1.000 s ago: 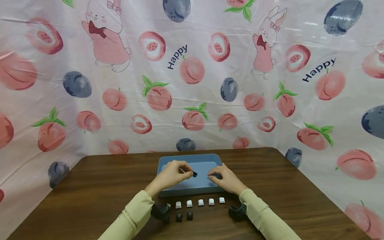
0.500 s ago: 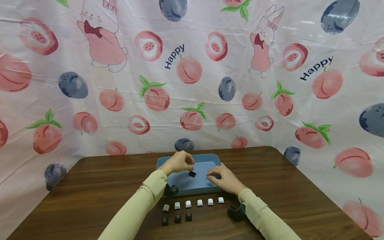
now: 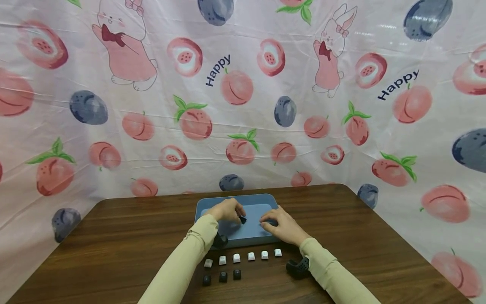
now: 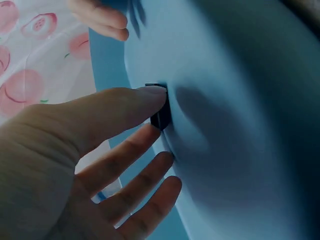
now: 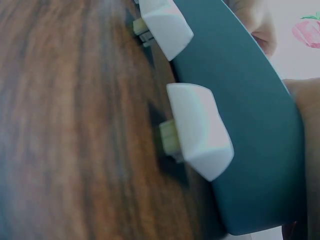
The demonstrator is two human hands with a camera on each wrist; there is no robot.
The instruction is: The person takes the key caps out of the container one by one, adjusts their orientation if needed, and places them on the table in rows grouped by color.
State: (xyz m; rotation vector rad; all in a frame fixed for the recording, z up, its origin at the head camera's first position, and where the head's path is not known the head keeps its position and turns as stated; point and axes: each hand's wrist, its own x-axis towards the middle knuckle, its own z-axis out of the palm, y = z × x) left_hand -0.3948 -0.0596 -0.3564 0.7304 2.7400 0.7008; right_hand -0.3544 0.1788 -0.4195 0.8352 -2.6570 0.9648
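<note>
Over the blue tray (image 3: pixel 248 242), my left hand (image 3: pixel 228 210) pinches a black keycap (image 4: pixel 161 111) between thumb and index finger. The keycap is close to the tray floor, and the other fingers spread beside it. My right hand (image 3: pixel 282 226) lies over the tray's right edge, its loosely bent fingers reaching inside with nothing seen in them. In front of the tray stands a row of several white keycaps (image 3: pixel 251 256); the right wrist view shows a white keycap (image 5: pixel 200 127) sitting on a small switch. Three black keycaps (image 3: pixel 223 277) form a nearer row at the left.
The dark wooden table (image 3: pixel 133 240) extends to both sides of the tray. Behind it hangs a fruit-and-rabbit printed sheet (image 3: pixel 258 169). A black wrist device (image 3: pixel 298 268) hangs under the right sleeve, close to the white row's right end.
My left hand has moved to the black keycap in the tray, which lay free of its fingers half a second ago, and pinches it. The right hand stays at the tray's edge.
</note>
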